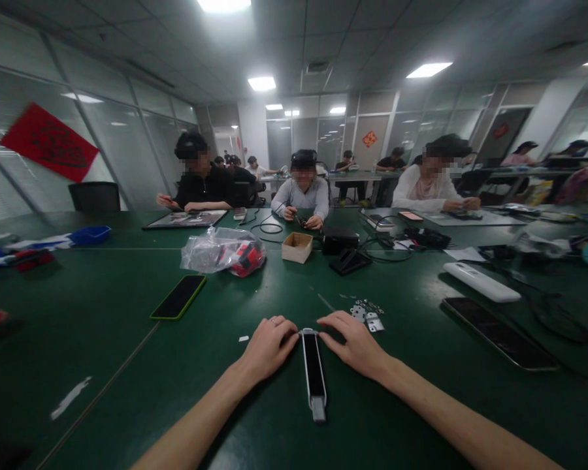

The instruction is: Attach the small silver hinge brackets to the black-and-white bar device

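Near the bottom middle of the frame, a long thin black device (314, 373) with a silver rim lies flat on the green table (127, 365), pointing away from the person. The left hand (267, 346) and the right hand (353, 343) both rest at its far end, one on each side. The fingertips of each hand touch that top end, and the grip of each looks like a light pinch on the device, though the fingers curl under and I cannot tell how tight it is. A ring sits on the left hand. Just right of the right hand lies a small pile of little metal parts (367, 313). These could get knocked and scatter if the right hand slides sideways, and tiny bits are hard to find on a dark table. The device could also slip, because only its far end is held and the near end lies free, so a hard push might spin it or send it off the near edge. A small white scrap (244, 339) lies left of the left hand. Farther up and left a phone with a green case (179, 297) lies flat, and a plastic bag (223, 251) with red things sits above it. A small cardboard box (297, 247) stands in the middle. Other people work at the far side.
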A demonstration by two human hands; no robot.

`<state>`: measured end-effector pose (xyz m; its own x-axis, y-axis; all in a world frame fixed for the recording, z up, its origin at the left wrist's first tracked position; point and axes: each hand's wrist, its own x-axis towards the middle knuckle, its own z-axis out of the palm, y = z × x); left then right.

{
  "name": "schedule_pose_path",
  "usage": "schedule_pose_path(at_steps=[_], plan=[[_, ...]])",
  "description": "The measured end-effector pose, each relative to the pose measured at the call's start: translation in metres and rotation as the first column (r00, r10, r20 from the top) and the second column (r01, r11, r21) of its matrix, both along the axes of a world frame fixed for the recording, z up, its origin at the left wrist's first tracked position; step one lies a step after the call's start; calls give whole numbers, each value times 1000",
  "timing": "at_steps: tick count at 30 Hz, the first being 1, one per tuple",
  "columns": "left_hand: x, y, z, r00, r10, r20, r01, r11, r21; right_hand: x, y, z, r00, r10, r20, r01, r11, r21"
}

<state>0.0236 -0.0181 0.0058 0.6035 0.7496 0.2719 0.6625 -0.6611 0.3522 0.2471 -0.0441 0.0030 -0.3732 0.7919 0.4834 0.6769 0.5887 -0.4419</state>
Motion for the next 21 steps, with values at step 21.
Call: schedule_pose_path(at_steps=[21], plan=[[-3,2,0,999,-5,38,6,999,-37,137,36,2,887,-234,397,343,911,-229]])
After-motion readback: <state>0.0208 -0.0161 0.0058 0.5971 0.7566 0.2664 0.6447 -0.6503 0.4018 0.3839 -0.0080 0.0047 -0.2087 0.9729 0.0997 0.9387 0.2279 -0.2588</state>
